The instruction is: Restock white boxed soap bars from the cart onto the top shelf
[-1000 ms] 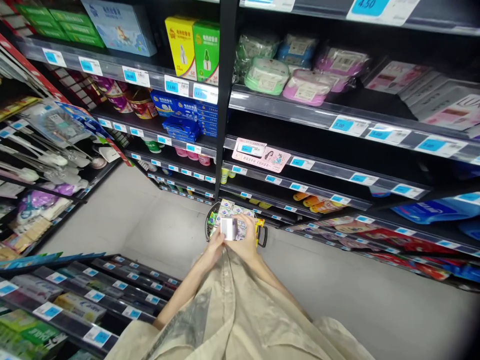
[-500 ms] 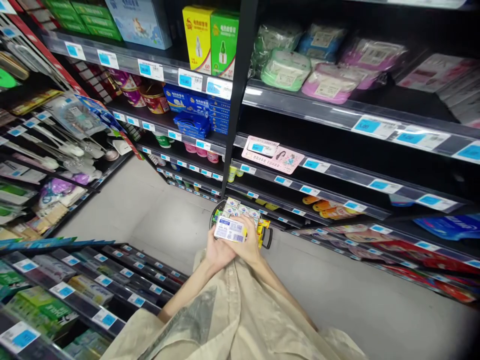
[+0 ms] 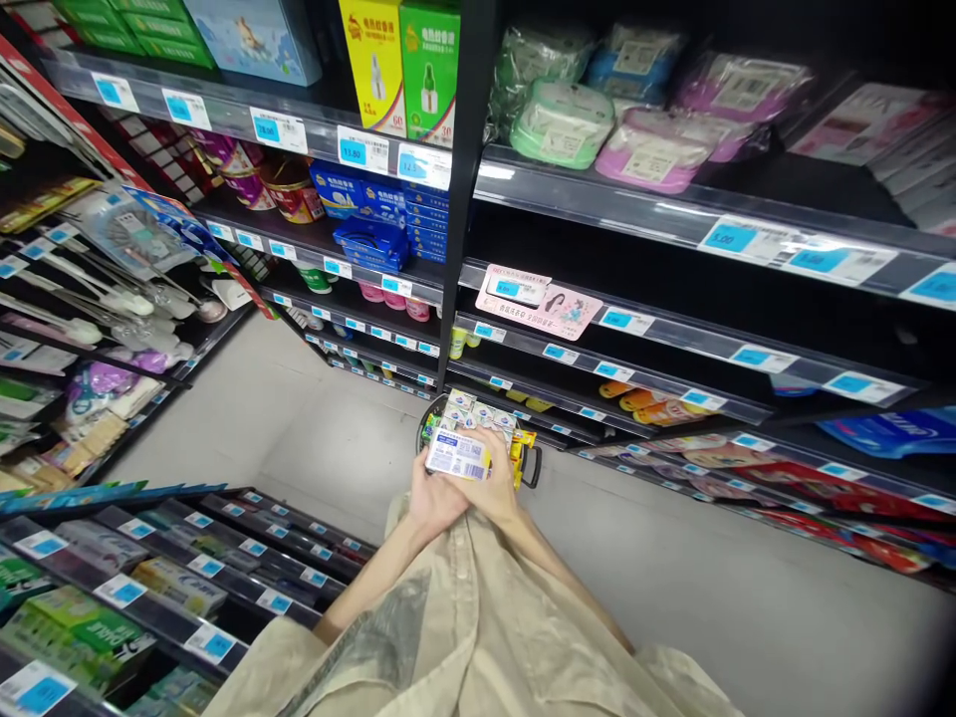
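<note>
Close in front of my body I hold a small white box (image 3: 454, 454) with blue print and a barcode on its upper face. My left hand (image 3: 433, 500) is closed on its left and lower side. My right hand (image 3: 494, 476) wraps its right end, the thumb lying along the top. Just beyond the box, a dark basket (image 3: 420, 423) stands low by the shelf foot, partly hidden by my hands. Several small white-and-blue packs (image 3: 482, 412) fill its upper part, with a yellow pack (image 3: 526, 438) at the right near its black handle (image 3: 533, 466).
Ahead, shelves hold a yellow box (image 3: 373, 65), a green box (image 3: 431, 70), blue boxes (image 3: 373, 249) and wrapped soap dishes (image 3: 562, 121). A pink sign (image 3: 539, 301) sticks out from a shelf edge. Another rack (image 3: 134, 568) stands at lower left. Grey floor (image 3: 299, 398) runs between.
The view has shifted slightly, so the shelves sit a little further left and higher. Both hands keep the white box in nearly the same place.
</note>
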The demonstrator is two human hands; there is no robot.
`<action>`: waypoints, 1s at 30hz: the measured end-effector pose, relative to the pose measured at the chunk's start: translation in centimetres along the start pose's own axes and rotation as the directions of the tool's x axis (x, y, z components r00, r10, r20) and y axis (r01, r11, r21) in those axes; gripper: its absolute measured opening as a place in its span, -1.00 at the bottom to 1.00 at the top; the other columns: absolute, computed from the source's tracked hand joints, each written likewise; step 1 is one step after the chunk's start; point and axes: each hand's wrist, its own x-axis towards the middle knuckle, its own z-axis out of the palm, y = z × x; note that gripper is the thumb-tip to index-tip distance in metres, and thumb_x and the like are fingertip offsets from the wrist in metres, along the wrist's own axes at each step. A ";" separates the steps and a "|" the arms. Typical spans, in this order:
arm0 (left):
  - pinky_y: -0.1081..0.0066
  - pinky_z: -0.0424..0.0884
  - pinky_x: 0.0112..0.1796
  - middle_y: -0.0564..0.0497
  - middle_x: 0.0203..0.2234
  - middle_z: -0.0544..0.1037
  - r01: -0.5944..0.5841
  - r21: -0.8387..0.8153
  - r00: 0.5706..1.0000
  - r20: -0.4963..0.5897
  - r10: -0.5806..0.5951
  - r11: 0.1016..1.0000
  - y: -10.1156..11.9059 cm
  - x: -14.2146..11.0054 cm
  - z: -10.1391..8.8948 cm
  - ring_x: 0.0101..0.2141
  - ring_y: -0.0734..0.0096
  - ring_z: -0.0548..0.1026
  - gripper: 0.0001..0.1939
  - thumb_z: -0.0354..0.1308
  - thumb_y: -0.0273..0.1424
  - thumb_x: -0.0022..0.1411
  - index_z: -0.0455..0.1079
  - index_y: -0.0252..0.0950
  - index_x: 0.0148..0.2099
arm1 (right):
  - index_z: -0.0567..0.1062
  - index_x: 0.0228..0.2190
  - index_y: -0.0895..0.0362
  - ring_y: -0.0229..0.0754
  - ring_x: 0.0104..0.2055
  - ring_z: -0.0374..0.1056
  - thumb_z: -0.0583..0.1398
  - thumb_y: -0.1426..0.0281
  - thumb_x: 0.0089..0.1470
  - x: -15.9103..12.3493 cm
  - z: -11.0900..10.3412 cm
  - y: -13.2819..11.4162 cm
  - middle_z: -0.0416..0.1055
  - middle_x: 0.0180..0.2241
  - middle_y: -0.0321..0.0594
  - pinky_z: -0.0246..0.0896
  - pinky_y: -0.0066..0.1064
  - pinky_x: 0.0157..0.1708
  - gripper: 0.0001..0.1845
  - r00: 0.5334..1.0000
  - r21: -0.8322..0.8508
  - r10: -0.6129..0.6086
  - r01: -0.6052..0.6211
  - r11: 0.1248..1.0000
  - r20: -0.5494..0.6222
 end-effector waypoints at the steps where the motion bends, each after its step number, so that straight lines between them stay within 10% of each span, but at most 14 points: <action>1: 0.01 0.19 0.39 -0.19 0.02 0.73 -0.002 0.017 1.000 0.006 0.002 1.000 0.0 0.1 -0.1 0.25 -0.08 0.52 -0.45 0.08 -0.04 0.41 0.62 -0.38 0.08 | 0.35 0.27 -0.02 0.09 0.21 0.46 0.57 0.34 -0.07 -0.1 0.0 0.1 0.58 0.08 -0.09 0.41 0.07 0.26 -0.07 1.000 0.005 0.012 -0.012 1.000 0.000; 22: -0.07 0.36 0.29 -0.25 0.01 0.70 -0.155 0.215 0.987 -0.010 0.161 0.964 -0.1 1.3 -0.7 0.26 -0.21 0.48 -0.37 0.38 0.05 0.20 0.59 -0.36 0.08 | 0.53 0.10 -0.05 0.07 0.10 0.50 0.48 0.42 0.01 2.1 -0.5 -0.9 0.60 0.03 -0.12 0.47 0.02 0.12 -0.39 0.994 -0.022 -0.110 0.110 0.994 -0.002; 30: 0.18 0.39 0.21 -0.17 0.26 0.50 -0.431 0.696 0.823 0.042 0.566 0.575 0.5 1.9 -0.3 0.22 -0.05 0.49 -0.09 0.59 -0.27 -0.02 0.36 -0.16 0.35 | 0.47 0.25 -0.02 0.10 0.26 0.46 0.36 0.38 0.12 1.3 -0.7 0.4 0.49 0.24 -0.04 0.43 0.06 0.27 -0.34 0.996 0.010 0.041 -0.042 0.999 0.083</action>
